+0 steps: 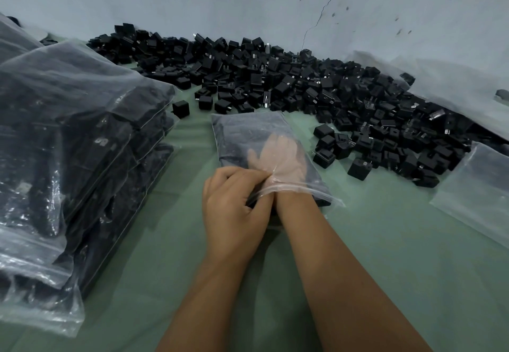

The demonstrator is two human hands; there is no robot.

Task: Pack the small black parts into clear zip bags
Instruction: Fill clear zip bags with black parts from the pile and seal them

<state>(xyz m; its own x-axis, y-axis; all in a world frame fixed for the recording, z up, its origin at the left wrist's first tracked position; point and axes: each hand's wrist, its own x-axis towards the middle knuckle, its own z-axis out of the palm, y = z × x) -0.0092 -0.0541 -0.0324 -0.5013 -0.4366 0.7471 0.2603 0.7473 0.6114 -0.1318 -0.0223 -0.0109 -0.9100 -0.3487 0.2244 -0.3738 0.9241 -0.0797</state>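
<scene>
Two bare forearms enter from the near edge, with no sleeves, gloves, watch or rings visible. The left hand (234, 200) shows plain knuckles and short fingers (242, 176). The right hand (278, 159) appears blurred and pale through clear plastic film; its wrist is unadorned.
</scene>
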